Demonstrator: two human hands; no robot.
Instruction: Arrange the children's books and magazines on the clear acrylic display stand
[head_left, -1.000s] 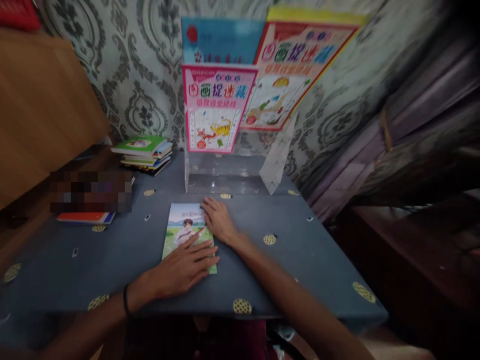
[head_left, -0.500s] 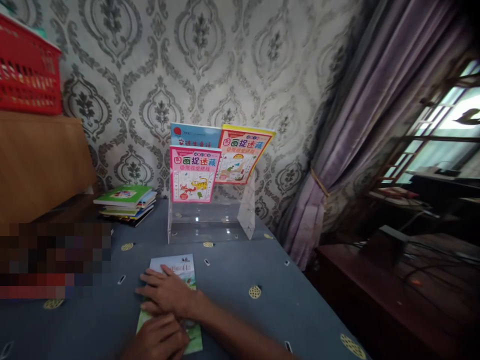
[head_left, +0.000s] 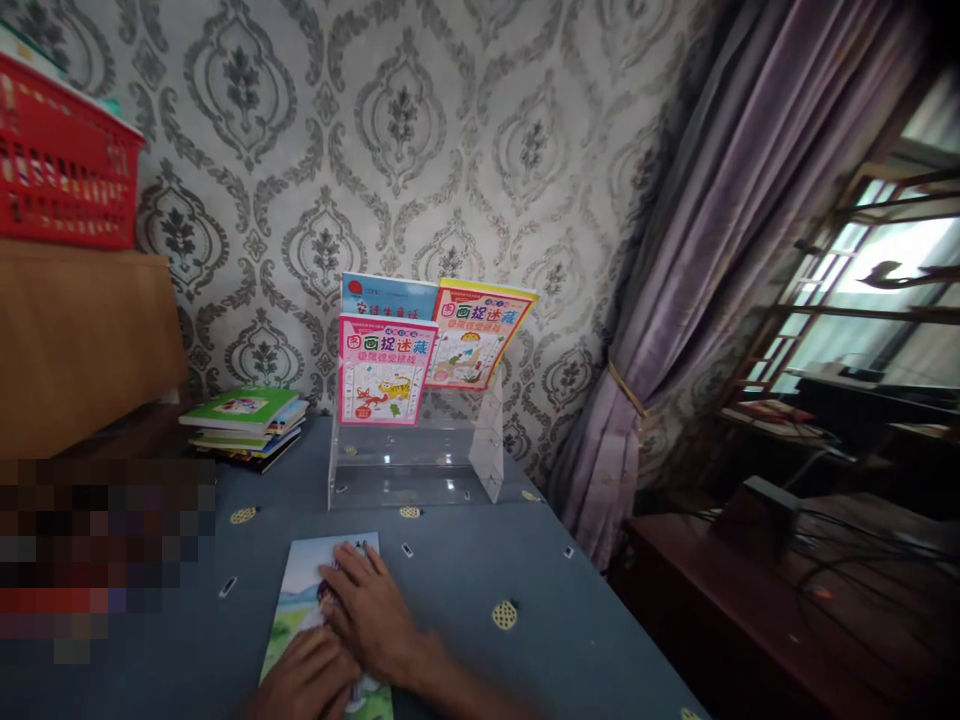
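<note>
A picture book (head_left: pixel 289 610) with a pale blue and green cover lies on the blue tablecloth in front of me. My right hand (head_left: pixel 375 608) rests flat on its upper right part, fingers stretched towards the top edge. Lower down, my left hand (head_left: pixel 309 668) lies on the cover, its fingers bent and close beside the right wrist. Neither hand lifts the book. Beyond them stands a clear acrylic book rack (head_left: pixel 409 450) holding a pink book (head_left: pixel 386 370), a red and yellow book (head_left: pixel 480 335) and a blue book (head_left: pixel 390 297) partly hidden behind.
A stack of books (head_left: pixel 244 425) sits at the back left of the tablecloth (head_left: pixel 450 560). Left of it are a wooden cabinet (head_left: pixel 82 340) and a red basket (head_left: pixel 67 165). A purple curtain (head_left: pixel 637 400) and a dark red table (head_left: pixel 675 570) with cables are on the right.
My right hand has slid up and right over the cover, baring its left side. My left hand stays low on the book. The view has tilted up slightly.
</note>
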